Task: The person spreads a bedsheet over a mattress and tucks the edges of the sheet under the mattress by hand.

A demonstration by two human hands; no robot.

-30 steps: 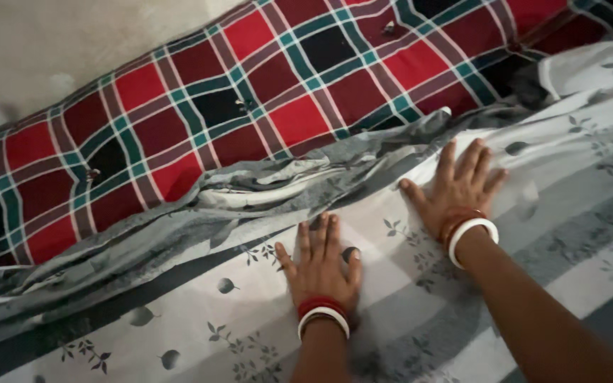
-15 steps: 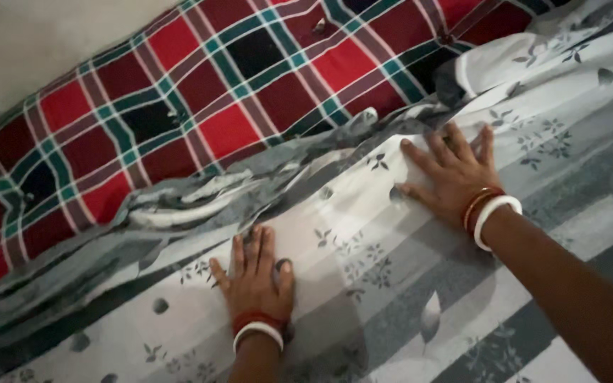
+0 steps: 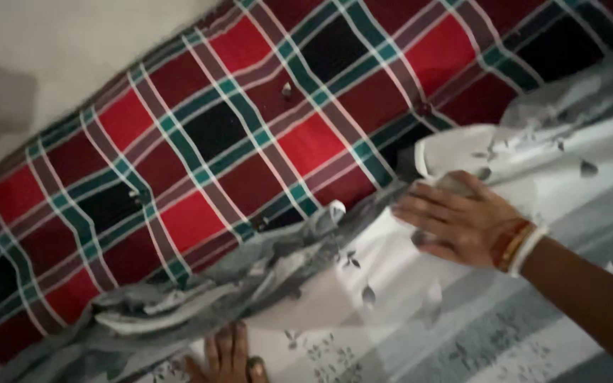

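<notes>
A grey and white bedsheet (image 3: 462, 333) with a leaf print covers the lower right. Its edge (image 3: 200, 294) lies bunched in folds against a red, black and teal checked mattress (image 3: 250, 135). My right hand (image 3: 455, 220) lies flat on the sheet near the bunched edge, fingers pointing left, with red and white bangles on the wrist. My left hand (image 3: 227, 360) presses flat on the sheet at the bottom edge of the view; only its fingers and part of its back show. Neither hand grips anything.
A pale wall (image 3: 51, 64) rises behind the mattress at the upper left. A white fold of the sheet (image 3: 484, 145) lies turned up on the mattress just above my right hand.
The view has swung up and right, so both hands sit lower in the frame. My left hand has slid mostly out of view. My right hand has turned its fingers leftward along the sheet's edge.
</notes>
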